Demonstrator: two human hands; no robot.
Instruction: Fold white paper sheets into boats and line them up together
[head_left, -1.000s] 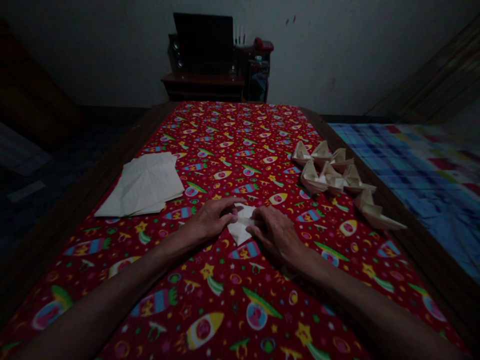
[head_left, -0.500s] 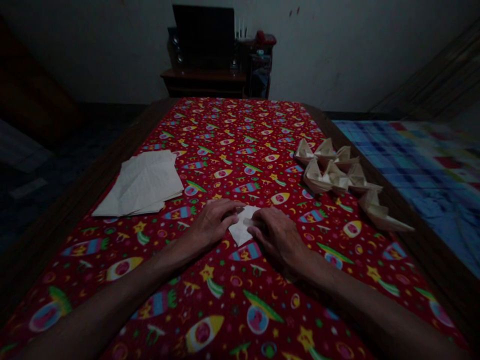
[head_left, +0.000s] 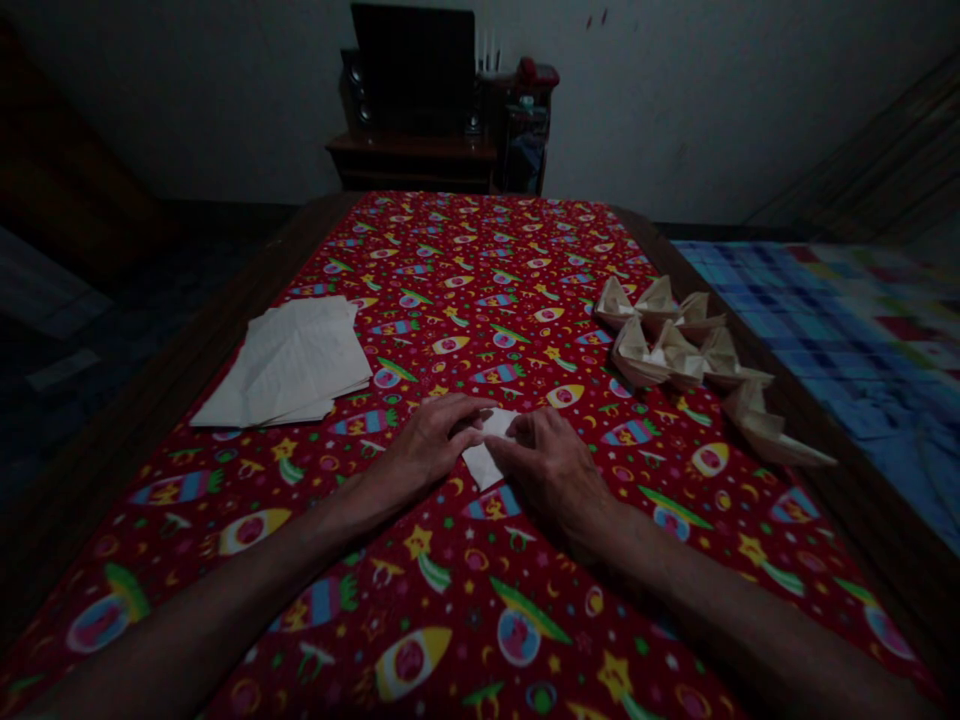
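A small folded sheet of white paper (head_left: 486, 466) lies on the red patterned cloth between my hands, one corner pointing toward me. My left hand (head_left: 439, 435) grips its left edge, thumb and fingers closed on it. From the other side my right hand (head_left: 551, 460) pinches the paper, its thumb pressed near the middle. Parts of the sheet are hidden under the fingers. To the left sits a stack of flat paper sheets (head_left: 292, 360). Several folded paper boats (head_left: 679, 350) are grouped at the right, one of them (head_left: 769, 425) nearer to me.
The red cloth (head_left: 480, 290) with rocket prints covers a long wooden table, whose dark edge (head_left: 810, 420) shows on the right. Beyond its far end stand a dark monitor (head_left: 415, 70) and a red telephone (head_left: 536, 72). A checked blue cover (head_left: 795, 320) lies right of the table.
My right thumb has moved left across the paper toward my left fingertips. The small raised flap seen under the right fingers is no longer visible. The whole view has shifted slightly.
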